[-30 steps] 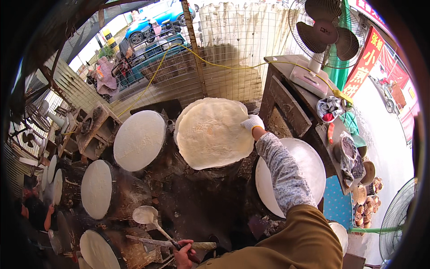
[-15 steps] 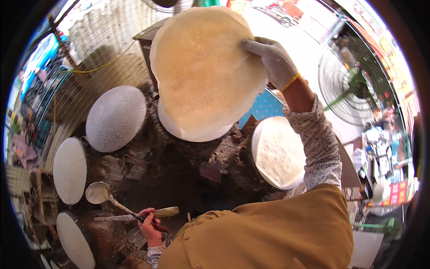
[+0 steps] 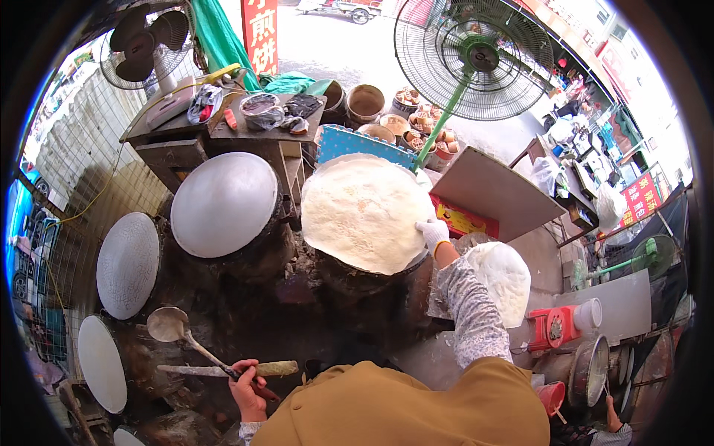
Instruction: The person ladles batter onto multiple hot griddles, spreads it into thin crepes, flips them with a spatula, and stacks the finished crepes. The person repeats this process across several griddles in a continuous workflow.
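At the lower left, my left hand (image 3: 250,388) is closed around a long-handled ladle (image 3: 168,325) and a flat stick-like wooden scraper (image 3: 277,368), which cross in the grip. My right hand (image 3: 433,232) wears a white glove and pinches the right edge of a large thin pancake (image 3: 364,212). This pale round sheet lies spread over a round griddle, whose dark lower rim shows beneath. Left of it stands a bare smooth griddle (image 3: 223,204). A pale-coated, mottled griddle (image 3: 128,266) comes after it. Another pale sheet (image 3: 502,281) lies right of my sleeve.
Behind the pancake stands a blue dotted box (image 3: 364,146). A large green-stemmed fan (image 3: 476,59) rises beyond it. The table (image 3: 141,134) at the back left carries a smaller fan. A board (image 3: 491,189) leans at right. At lower right is a co-worker's hand (image 3: 613,416).
The view has swung right. My right hand, which held a pancake raised, is now lower, at the edge of a pancake spread over a griddle. My left hand keeps both tools.
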### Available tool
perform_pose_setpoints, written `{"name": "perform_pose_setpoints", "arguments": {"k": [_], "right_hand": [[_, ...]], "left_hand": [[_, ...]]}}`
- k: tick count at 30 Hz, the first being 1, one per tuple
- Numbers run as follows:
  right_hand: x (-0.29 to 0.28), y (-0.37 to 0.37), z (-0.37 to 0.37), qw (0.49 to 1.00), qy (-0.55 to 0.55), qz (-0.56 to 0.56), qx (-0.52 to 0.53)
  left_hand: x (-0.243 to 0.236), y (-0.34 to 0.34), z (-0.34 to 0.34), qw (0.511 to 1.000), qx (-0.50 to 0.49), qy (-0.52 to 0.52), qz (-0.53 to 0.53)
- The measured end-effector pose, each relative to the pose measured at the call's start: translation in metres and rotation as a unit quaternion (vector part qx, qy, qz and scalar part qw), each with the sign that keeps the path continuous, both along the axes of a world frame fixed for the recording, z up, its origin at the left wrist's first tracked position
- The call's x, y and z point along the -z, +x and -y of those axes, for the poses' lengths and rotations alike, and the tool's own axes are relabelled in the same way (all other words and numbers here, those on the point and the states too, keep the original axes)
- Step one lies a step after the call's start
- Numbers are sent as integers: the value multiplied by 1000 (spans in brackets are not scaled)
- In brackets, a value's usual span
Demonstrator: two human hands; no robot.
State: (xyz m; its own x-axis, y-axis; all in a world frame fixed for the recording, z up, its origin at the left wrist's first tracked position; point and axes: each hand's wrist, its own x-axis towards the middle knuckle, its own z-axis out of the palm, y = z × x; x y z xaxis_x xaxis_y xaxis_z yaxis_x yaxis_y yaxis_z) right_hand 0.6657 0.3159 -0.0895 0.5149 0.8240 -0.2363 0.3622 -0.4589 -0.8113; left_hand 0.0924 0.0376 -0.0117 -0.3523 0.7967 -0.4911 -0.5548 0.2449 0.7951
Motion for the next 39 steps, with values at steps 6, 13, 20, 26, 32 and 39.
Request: {"name": "perform_pose_setpoints", "arguments": {"k": [6, 13, 20, 26, 32, 39], "right_hand": [[-106, -65, 34, 969, -47, 241, 22], [-47, -15, 5, 995, -50, 16, 80], [-69, 17, -7, 938, 61, -332, 82], [-224, 182, 65, 991, 129, -2, 30], [-296, 210, 135, 882, 180, 435, -32], [-110, 204, 252, 776, 73, 624, -55]], "left_hand": [[0, 28, 3, 999, -30, 12, -5], [-14, 92, -7, 1000, -8, 3, 11], [-34, 137, -10, 1000, 21, -2, -18], [-41, 186, -23, 997, 78, -7, -18], [-40, 229, -47, 988, 151, 10, -23], [-47, 289, -64, 980, 197, 17, -16]]}}
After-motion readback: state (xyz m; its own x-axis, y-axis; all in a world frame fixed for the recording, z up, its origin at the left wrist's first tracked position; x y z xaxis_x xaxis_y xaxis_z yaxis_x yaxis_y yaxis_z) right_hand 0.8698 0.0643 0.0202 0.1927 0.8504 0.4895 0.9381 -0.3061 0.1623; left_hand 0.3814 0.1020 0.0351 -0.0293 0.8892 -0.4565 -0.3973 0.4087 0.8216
